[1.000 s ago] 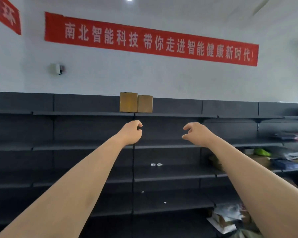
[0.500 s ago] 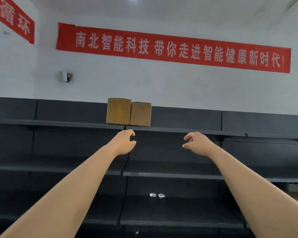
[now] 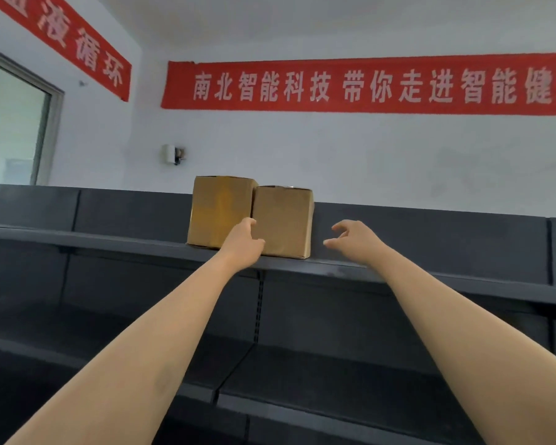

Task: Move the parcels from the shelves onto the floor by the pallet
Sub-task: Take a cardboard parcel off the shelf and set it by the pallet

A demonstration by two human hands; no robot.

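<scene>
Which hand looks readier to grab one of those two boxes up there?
Probably the left hand: it overlaps the front of the two cardboard boxes on the top shelf. The right hand hovers open, clear of them.

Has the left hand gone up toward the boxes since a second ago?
Yes. The left hand was below the top shelf edge; now it overlaps the two boxes above it.

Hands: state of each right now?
Left hand: open, fingers curled, in front of the two boxes, gripping nothing.
Right hand: open, empty, just right of the boxes.
</scene>
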